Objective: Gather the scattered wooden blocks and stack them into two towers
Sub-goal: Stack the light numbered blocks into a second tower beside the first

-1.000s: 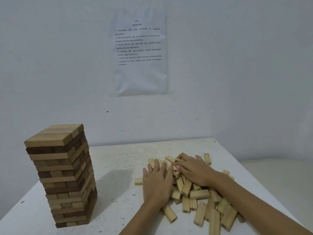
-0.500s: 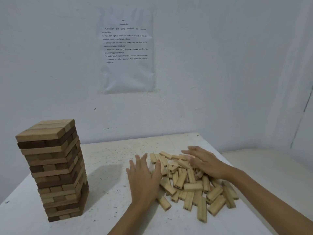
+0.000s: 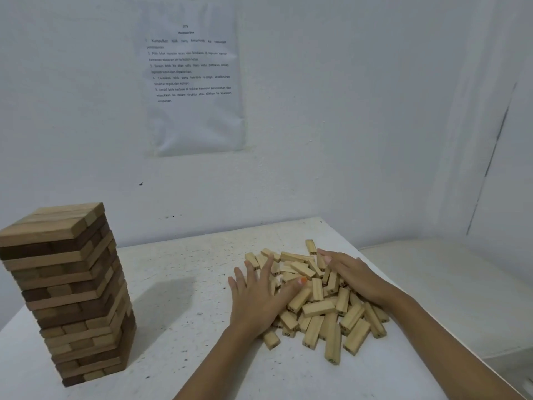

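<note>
Two slender bare forearms, left (image 3: 207,368) and right (image 3: 450,345), run uncovered to the frame edge. The left hand (image 3: 259,301) has an orange-painted thumbnail (image 3: 302,280). The right hand (image 3: 353,274) has one short, pale fingernail (image 3: 327,259) showing.

The light was dim, with a cool bluish cast. It came from the left: the tower (image 3: 66,293) threw a soft shadow rightward over the table (image 3: 178,356). Print on the sheet (image 3: 196,82) was blurred, and the wall (image 3: 346,111) bowed near the right edge.
</note>
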